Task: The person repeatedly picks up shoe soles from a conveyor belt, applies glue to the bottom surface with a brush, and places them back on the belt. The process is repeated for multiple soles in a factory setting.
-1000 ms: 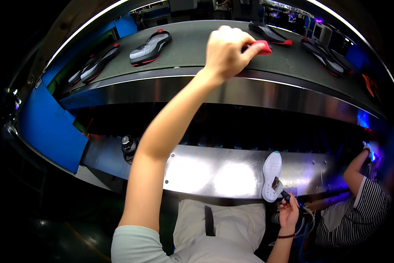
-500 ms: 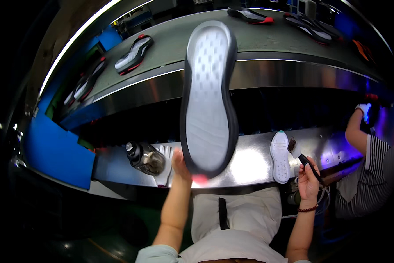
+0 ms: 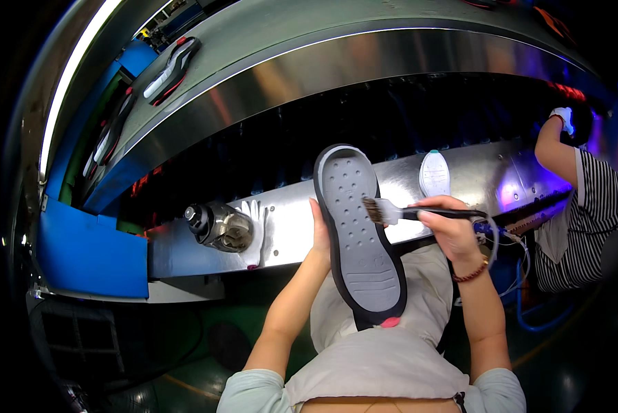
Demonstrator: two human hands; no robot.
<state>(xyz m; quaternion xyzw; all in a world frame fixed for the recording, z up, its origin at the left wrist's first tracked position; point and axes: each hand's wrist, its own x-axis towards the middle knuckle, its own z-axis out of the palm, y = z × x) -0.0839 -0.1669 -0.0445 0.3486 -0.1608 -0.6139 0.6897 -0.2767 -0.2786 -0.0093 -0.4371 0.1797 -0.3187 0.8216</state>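
Note:
A shoe sole point(image 3: 367, 251), grey inside with a black rim and a pink-red tip at its near end, is tilted up in front of my lap. My left hand point(image 3: 320, 230) grips it by its left edge; the fingers behind it are hidden. In my right hand point(image 3: 450, 230) is a brush point(image 3: 391, 212) with a black handle, white collar and brown bristles; a clear tube runs from the handle's end. Its bristles lie over the dimpled middle of the sole, though I cannot tell whether they touch. Beyond the brush a white sole-shaped piece point(image 3: 434, 175) rests on the metal ledge.
On the metal ledge point(image 3: 288, 199) stand a dark-capped clear bottle point(image 3: 221, 228) and a white glove point(image 3: 254, 234). A conveyor belt point(image 3: 288, 27) behind carries several soles, one point(image 3: 172, 72) at far left. At right a co-worker's gloved hand point(image 3: 563, 117) and striped clothing show.
The sole has come down and nearer to me, its inside still facing up. My right hand has brought the brush leftward over it. The view has also tilted downward.

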